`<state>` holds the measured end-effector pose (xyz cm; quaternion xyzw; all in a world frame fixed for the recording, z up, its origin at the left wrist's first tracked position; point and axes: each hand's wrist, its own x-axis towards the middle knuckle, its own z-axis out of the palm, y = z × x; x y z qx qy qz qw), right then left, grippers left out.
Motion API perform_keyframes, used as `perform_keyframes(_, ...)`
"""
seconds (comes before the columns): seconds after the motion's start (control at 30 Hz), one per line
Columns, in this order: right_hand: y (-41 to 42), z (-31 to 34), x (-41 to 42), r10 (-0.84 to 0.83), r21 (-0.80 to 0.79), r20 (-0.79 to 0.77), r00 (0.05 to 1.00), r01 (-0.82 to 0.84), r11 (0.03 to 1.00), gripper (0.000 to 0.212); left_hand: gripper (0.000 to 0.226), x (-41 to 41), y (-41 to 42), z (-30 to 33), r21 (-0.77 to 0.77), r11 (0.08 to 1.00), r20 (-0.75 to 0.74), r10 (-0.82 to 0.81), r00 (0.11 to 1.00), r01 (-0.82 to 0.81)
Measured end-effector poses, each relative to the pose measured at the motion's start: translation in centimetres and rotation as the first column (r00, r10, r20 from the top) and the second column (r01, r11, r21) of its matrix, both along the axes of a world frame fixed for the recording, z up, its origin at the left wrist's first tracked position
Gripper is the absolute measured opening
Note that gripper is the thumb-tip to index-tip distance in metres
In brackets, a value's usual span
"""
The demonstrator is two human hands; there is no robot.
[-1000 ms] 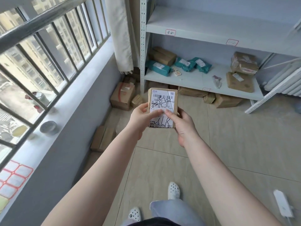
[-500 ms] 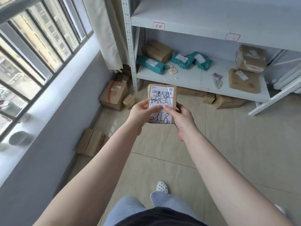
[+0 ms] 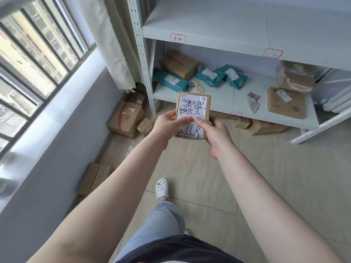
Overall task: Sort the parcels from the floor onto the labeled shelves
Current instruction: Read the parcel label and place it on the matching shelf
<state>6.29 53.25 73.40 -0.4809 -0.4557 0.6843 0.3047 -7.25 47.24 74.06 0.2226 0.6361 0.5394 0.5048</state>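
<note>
I hold a small brown cardboard parcel [image 3: 192, 106] upright in front of me, its white shipping label with black handwriting facing me. My left hand [image 3: 167, 126] grips its left edge and my right hand [image 3: 216, 132] grips its right edge, both thumbs on the label. Behind it stands a white metal shelf unit [image 3: 228, 37] with red-bordered labels [image 3: 177, 38] on the shelf edges. The lower shelf [image 3: 243, 95] carries teal mailers [image 3: 171, 80], brown boxes [image 3: 179, 64] and a flat brown parcel [image 3: 286, 103].
More cardboard boxes [image 3: 124, 118] lie on the tiled floor beside the shelf post and along the grey wall [image 3: 95, 175]. Further boxes [image 3: 266, 127] sit under the lower shelf. A barred window and sill run along the left; a curtain [image 3: 112, 44] hangs in the corner.
I have stepped closer to the shelves, which now look larger. The parcel stays held in both hands, and my left leg has swung forward.
</note>
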Motion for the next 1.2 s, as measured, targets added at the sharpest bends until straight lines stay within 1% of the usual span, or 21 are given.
perform_keyframes(0.07, 2.3, -0.4, -1.7, 0.000, -0.005, 0.010, 1.000, 0.000, 1.000, 0.039, 0.039, -1.9, 2.6, -0.6, -0.014, 1.000, -0.005, -0.013, 1.000, 0.013)
perform_keyframes(0.23, 9.0, -0.4, -6.9, -0.024, -0.003, 0.024, 0.999, 0.024, 1.000, 0.028, 0.038, -7.3, 9.7, -0.9, -0.016, 0.999, 0.006, -0.032, 0.999, 0.032)
perform_keyframes(0.37, 13.8, 0.3, -10.5, -0.042, 0.013, 0.043, 0.998, 0.041, 0.999, 0.025, 0.038, -11.1, 14.8, -0.3, -0.005, 0.997, -0.013, -0.073, 0.997, 0.072)
perform_keyframes(0.47, 16.8, 0.7, -12.4, -0.061, 0.027, 0.058, 0.996, 0.060, 0.998, 0.027, 0.036, -13.1, 18.2, 0.3, 0.005, 0.993, -0.036, -0.114, 0.993, 0.114)
perform_keyframes(0.6, 20.8, 1.2, -14.0, -0.075, 0.027, 0.077, 0.994, 0.073, 0.997, 0.031, 0.034, -14.7, 22.3, 0.4, 0.013, 0.992, -0.013, -0.127, 0.992, 0.127)
perform_keyframes(0.7, 24.2, 0.8, -15.2, -0.075, 0.017, 0.096, 0.993, 0.074, 0.997, 0.024, 0.035, -15.9, 25.6, 0.1, 0.010, 0.993, -0.016, -0.119, 0.993, 0.119)
perform_keyframes(0.83, 29.0, 0.5, -17.0, -0.048, 0.003, 0.074, 0.996, 0.048, 0.999, 0.022, 0.037, -17.6, 30.4, -0.3, 0.003, 0.997, -0.018, -0.082, 0.996, 0.082)
perform_keyframes(0.97, 34.3, 1.0, -18.6, -0.016, 0.014, 0.055, 0.998, 0.016, 1.000, 0.014, 0.039, -19.0, 35.4, -0.4, 0.008, 0.999, -0.029, -0.040, 0.999, 0.040)
perform_keyframes(1.07, 37.9, 1.4, -19.5, -0.007, 0.004, 0.042, 0.999, 0.007, 1.000, 0.020, 0.036, -19.5, 38.8, -0.2, 0.017, 1.000, -0.039, -0.019, 0.999, 0.019)
perform_keyframes(1.13, 40.1, 1.6, -20.1, 0.019, 0.013, 0.065, 0.998, -0.020, 1.000, 0.019, 0.036, -19.9, 40.7, -0.4, 0.020, 1.000, -0.035, 0.013, 0.999, -0.012)
perform_keyframes(1.2, 42.0, 1.8, -20.7, 0.030, 0.012, 0.106, 0.994, -0.032, 0.999, 0.013, 0.035, -20.3, 42.4, -0.5, 0.014, 0.999, -0.039, 0.030, 0.999, -0.029)
